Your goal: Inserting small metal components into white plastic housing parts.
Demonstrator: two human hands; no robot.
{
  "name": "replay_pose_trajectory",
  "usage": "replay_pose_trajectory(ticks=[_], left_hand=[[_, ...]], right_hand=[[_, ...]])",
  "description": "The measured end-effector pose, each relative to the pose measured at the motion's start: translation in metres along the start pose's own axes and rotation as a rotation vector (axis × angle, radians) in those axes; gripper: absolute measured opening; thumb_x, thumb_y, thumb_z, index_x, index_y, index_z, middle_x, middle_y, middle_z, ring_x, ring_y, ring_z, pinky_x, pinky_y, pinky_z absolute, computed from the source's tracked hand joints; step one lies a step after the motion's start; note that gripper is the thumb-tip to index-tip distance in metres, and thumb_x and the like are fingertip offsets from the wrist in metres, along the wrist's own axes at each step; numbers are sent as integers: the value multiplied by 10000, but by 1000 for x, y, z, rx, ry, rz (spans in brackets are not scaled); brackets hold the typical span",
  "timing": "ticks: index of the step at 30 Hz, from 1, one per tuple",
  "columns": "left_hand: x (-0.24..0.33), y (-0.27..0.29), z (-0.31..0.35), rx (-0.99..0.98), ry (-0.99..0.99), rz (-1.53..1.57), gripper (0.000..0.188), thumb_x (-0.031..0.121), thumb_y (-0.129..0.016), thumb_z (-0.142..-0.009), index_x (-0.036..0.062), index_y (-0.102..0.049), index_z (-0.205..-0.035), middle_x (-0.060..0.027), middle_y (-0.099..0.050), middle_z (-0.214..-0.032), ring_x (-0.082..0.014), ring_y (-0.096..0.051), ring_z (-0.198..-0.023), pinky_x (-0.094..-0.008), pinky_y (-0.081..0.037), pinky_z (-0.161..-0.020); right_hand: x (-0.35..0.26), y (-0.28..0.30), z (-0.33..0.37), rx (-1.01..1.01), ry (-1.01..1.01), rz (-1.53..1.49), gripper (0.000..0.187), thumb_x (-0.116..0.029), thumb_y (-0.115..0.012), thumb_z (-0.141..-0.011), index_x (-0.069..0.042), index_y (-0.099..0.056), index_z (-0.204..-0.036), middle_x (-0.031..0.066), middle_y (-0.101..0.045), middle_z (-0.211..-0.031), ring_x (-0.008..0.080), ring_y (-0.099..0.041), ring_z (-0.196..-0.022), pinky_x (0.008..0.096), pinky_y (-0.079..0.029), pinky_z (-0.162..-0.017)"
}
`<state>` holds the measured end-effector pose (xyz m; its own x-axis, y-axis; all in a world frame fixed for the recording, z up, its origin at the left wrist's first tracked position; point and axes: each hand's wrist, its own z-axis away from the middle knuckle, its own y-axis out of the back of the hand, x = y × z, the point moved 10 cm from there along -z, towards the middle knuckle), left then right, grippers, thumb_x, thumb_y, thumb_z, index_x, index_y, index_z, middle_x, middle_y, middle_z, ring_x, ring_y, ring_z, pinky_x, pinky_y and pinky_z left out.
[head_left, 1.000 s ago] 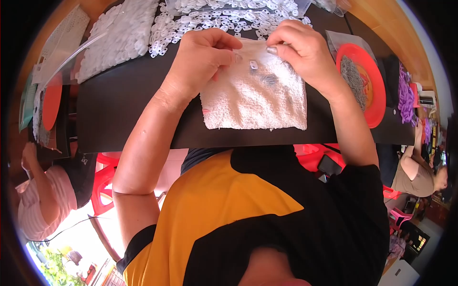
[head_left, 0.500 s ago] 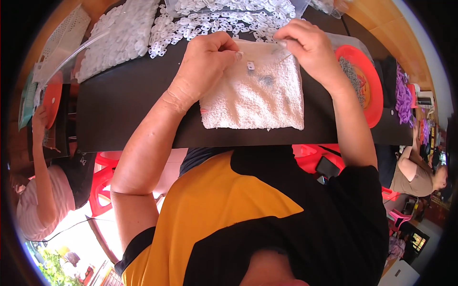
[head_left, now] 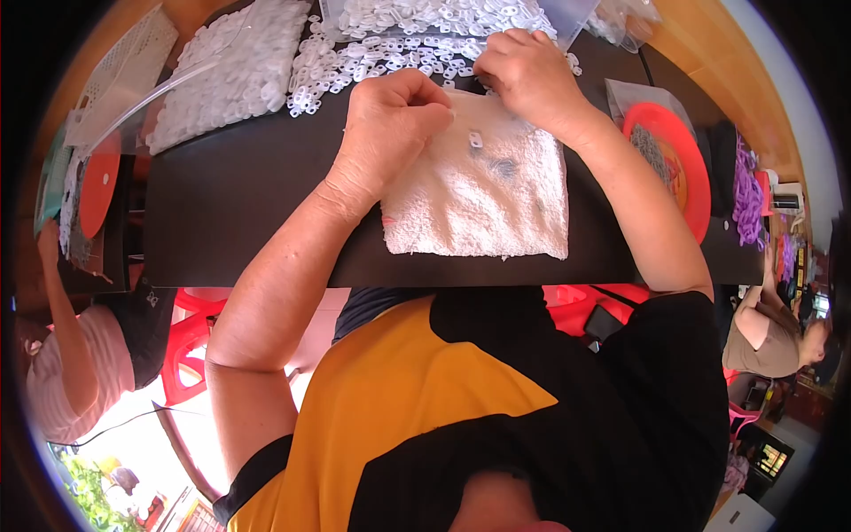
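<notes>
Picking step, apparently: right hand [head_left: 532, 80] curls beside loose white tabs [head_left: 372, 58], left hand [head_left: 394, 120] bends over cloth [head_left: 479, 208] bearing a single tab [head_left: 476, 140], either grasp indeterminable; next move likely calls for fine pinching.

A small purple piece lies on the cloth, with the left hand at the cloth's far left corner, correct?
Wrong colour: the head view shows a small white piece on the cloth, with the left hand at its far left corner.
</notes>
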<state>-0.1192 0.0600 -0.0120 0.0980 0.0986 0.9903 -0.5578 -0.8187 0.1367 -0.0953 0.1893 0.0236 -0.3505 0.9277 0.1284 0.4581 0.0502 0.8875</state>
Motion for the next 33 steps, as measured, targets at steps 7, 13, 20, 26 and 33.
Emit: replay_pose_trajectory(ticks=[7, 13, 20, 26, 33], left_hand=[[-3, 0, 4, 3, 55, 93, 146, 71, -655, -787, 4, -673, -916, 20, -596, -688, -28, -491, -566, -191, -355, -443], [0, -1, 2, -7, 14, 40, 177, 58, -627, -825, 5, -687, -984, 15, -611, -728, -28, -503, -586, -193, -367, -446], [-2, 1, 2, -8, 113, 123, 190, 31, -624, -825, -23, -679, -999, -11, -620, -737, -48, -525, -591, -201, -398, -451], [-6, 6, 3, 14, 137, 225, 204, 6, -617, -822, -31, -676, -1014, -32, -636, -768, -60, -543, -594, -210, -410, -459], [-4, 2, 1, -16, 99, 286, 182, -17, -620, -807, -32, -679, -979, -41, -636, -771, -78, -562, -616, -221, -444, -472]], right_hand=[[-15, -3, -10, -115, 80, 151, 107, -83, -591, -750, -96, -691, -786, 24, -614, -869, 212, -573, -940, 364, -405, -839], [-30, -11, -18, -211, 119, 154, 94, -79, -607, -725, -37, -630, -806, 78, -562, -878, 233, -539, -963, 354, -391, -838], [-15, -8, -16, -201, 73, 182, 162, -68, -550, -784, -29, -657, -899, 108, -625, -945, 268, -588, -945, 390, -398, -847], [-29, 38, -15, -63, 29, -18, 157, -49, -590, -736, -37, -611, -892, 94, -592, -897, 276, -578, -928, 385, -412, -828], [-56, 31, 6, -52, 100, 17, 175, -44, -629, -689, -66, -650, -861, 79, -620, -893, 257, -608, -895, 375, -439, -785]])
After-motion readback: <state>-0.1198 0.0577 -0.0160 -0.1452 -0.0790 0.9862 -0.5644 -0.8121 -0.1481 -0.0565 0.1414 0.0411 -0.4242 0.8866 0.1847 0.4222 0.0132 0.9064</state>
